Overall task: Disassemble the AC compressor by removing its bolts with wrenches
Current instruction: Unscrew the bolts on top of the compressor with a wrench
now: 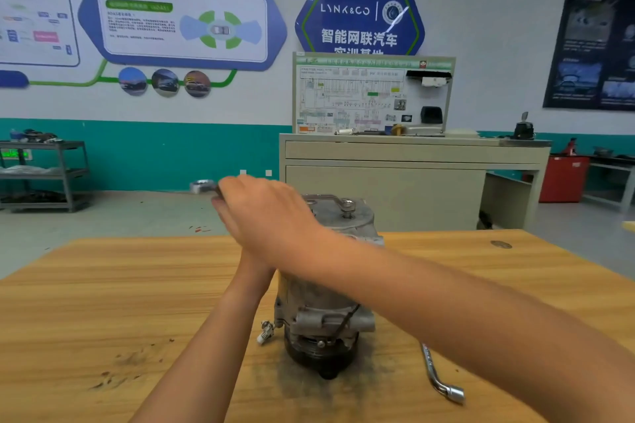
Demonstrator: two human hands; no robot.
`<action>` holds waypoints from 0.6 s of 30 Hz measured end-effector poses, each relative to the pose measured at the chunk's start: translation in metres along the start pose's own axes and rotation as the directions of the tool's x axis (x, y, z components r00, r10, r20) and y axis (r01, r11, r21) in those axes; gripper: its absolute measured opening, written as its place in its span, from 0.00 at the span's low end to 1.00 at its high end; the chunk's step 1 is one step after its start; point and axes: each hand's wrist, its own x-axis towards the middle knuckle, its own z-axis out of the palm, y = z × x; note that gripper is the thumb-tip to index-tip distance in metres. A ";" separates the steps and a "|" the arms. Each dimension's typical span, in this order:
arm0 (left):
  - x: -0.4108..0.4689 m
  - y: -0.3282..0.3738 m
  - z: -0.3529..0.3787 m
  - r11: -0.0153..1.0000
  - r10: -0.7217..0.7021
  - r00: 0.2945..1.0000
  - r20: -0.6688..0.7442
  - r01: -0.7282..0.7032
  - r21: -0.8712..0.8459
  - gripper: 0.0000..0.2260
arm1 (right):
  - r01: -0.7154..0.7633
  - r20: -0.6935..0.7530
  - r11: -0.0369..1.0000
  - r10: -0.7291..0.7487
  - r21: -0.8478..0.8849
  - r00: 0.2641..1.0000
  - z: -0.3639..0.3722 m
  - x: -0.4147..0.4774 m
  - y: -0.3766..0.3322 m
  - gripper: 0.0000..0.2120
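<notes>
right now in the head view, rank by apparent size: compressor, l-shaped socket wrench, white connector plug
1. AC compressor
2. L-shaped socket wrench
3. white connector plug
All similarly near, so the order holds.

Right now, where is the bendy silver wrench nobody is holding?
In the head view, the L-shaped socket wrench lies on the wooden table at lower right, just right of the compressor.

Blue hexagonal wall sign, upper middle: "LYNK&CO", with "智能网联汽车" below it.
White wiring-diagram board, centre: "HV"; the rest too small.
Other wall posters: text blurred.
</notes>
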 end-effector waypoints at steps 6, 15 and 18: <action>-0.002 0.005 -0.005 1.000 -0.023 0.994 0.111 0.022 0.011 0.17 | 0.009 -0.346 0.652 0.390 0.758 0.854 -0.061 -0.107 0.015 0.14; -0.001 0.003 -0.006 0.996 -0.072 0.993 0.092 0.078 -0.054 0.16 | -0.593 0.324 -0.131 0.917 0.794 0.231 -0.027 -0.074 0.157 0.05; 0.001 0.000 -0.005 0.994 -0.072 0.994 0.082 0.078 -0.073 0.17 | -0.881 0.514 0.036 0.801 0.472 0.307 -0.007 -0.014 0.167 0.05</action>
